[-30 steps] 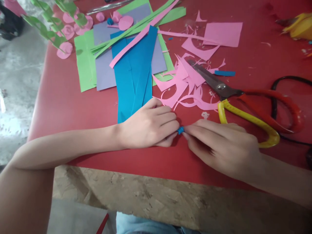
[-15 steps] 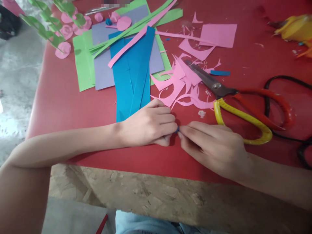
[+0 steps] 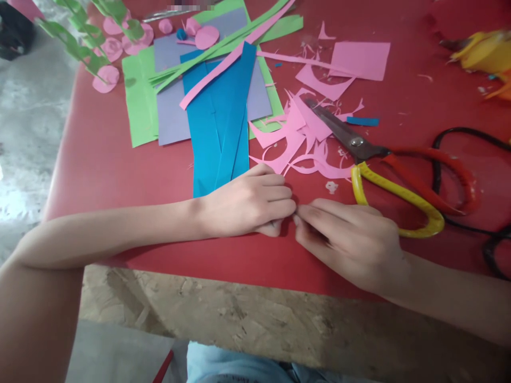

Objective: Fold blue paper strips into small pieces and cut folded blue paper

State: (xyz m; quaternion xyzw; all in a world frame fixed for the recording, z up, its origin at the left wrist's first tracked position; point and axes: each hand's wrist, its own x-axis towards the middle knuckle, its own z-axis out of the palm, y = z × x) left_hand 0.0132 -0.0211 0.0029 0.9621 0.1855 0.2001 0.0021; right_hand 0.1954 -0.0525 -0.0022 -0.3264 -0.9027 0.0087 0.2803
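Note:
Above the near part of the red table (image 3: 159,252), my two hands meet at the fingertips. My left hand (image 3: 259,201) is closed, its fingers curled inward. My right hand (image 3: 351,242) pinches with thumb and forefinger right against the left fingertips. The small blue paper piece between them is now almost wholly covered by the fingers. Just beyond my left wrist lie blue paper strips (image 3: 203,127). Large scissors (image 3: 356,142) with one yellow and one red handle rest beside my right hand, blades slightly apart and pointing away over pink paper scraps (image 3: 279,141).
Green sheets (image 3: 138,106) and purple sheets (image 3: 171,117) lie under long green and pink strips (image 3: 213,77). Pink paper flowers (image 3: 106,78) with curled green stems stand at the far left. A pink rectangle (image 3: 361,59), a black cord (image 3: 471,129) and yellow material (image 3: 479,50) are on the right.
My hands have drawn slightly closer together, and the blue bit that showed between the fingertips is now covered. The whole view has shifted a little.

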